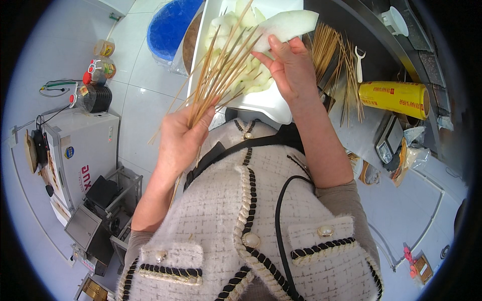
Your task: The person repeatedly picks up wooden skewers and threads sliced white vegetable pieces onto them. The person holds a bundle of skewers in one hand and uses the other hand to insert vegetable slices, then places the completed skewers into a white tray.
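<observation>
My left hand (184, 137) grips a loose bundle of thin bamboo skewers (222, 71), their tips fanned up and to the right. Between thumb and fingers, my right hand (292, 66) holds a large pale green-white slice of melon or gourd (290, 24). The slice's left end lies behind or against the skewer tips; whether one pierces it I cannot tell. Under both hands stands a white plastic tray (260, 101) holding more pale slices (250, 81), partly hidden by the skewers.
More skewers (325, 45) lie on the metal counter (339, 129) at right, beside a white peeler (359, 64), a yellow roll of wrap (393, 98) and a digital scale (388, 141). A blue bucket (171, 28) stands beyond the tray's left side. A white freezer (83, 150) is at far left.
</observation>
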Motion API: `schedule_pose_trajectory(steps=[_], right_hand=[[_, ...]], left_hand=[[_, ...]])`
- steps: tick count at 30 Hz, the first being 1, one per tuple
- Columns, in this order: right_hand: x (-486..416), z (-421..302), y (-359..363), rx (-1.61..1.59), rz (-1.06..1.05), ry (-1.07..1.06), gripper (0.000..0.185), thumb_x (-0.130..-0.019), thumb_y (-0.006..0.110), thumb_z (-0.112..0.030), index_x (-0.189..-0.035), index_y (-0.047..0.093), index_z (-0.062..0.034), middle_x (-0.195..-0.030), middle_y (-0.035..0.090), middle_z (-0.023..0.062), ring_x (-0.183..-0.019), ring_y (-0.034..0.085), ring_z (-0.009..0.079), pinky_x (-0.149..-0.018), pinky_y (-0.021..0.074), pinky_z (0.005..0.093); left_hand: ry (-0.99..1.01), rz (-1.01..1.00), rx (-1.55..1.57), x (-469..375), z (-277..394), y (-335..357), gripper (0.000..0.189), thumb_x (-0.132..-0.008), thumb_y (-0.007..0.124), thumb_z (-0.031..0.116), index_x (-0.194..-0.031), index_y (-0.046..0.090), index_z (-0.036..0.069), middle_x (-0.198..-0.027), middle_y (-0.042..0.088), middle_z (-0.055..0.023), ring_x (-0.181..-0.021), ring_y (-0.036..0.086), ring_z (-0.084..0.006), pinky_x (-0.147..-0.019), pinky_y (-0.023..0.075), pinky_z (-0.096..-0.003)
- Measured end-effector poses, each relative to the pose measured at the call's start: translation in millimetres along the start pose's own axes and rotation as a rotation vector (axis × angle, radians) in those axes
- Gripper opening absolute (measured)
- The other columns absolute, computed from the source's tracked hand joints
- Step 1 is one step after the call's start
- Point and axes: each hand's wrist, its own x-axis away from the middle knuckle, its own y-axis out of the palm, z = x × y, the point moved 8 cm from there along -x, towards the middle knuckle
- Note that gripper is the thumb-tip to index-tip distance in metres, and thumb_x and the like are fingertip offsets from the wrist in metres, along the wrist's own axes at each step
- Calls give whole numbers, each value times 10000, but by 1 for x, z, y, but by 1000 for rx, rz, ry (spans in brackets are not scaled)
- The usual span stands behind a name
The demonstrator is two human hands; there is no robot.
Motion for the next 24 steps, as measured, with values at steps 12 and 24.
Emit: schedule_pose_trajectory(steps=[12, 24], right_hand=[[23, -2, 18, 243, -95, -216, 193, -980, 631, -59, -1161, 625, 7, -1136, 699, 95, -1061, 671, 188, -984, 548, 416], [31, 7, 26, 160, -107, -153, 264, -951, 669, -76, -1193, 616, 16, -1127, 685, 94, -1037, 663, 164, -917, 573, 360]], left_hand=[[62, 36, 12, 1, 3, 0, 293, -997, 633, 111, -1260, 677, -12, -630, 443, 91, -544, 361, -6, -481, 258, -202], [163, 79, -31, 1, 6, -1, 285, -992, 636, 82, -1254, 678, -21, -684, 484, 97, -571, 362, 4, -495, 274, -187]])
